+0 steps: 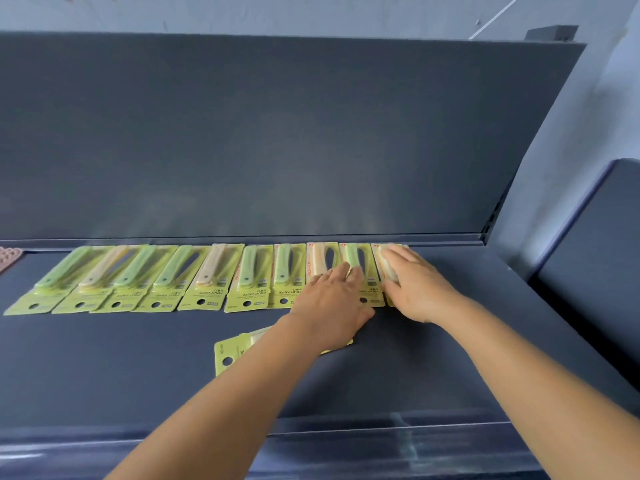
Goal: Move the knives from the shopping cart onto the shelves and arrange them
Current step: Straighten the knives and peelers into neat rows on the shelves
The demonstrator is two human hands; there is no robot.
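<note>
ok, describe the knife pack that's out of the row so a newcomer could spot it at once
Start at the dark shelf with a row of yellow knife packs lined up along its back edge. Nearer the front, alone, lies the stray pack, partly hidden under the left forearm. Unlike the row's packs, it lies crosswise, its hanging hole pointing left.

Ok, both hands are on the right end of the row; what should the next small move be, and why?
Probably lift the left hand off the row and pick up the loose knife pack lying nearer on the shelf, partly under that forearm. The row of packs looks lined up against the back, and the right hand already rests flat on the end pack.
</note>
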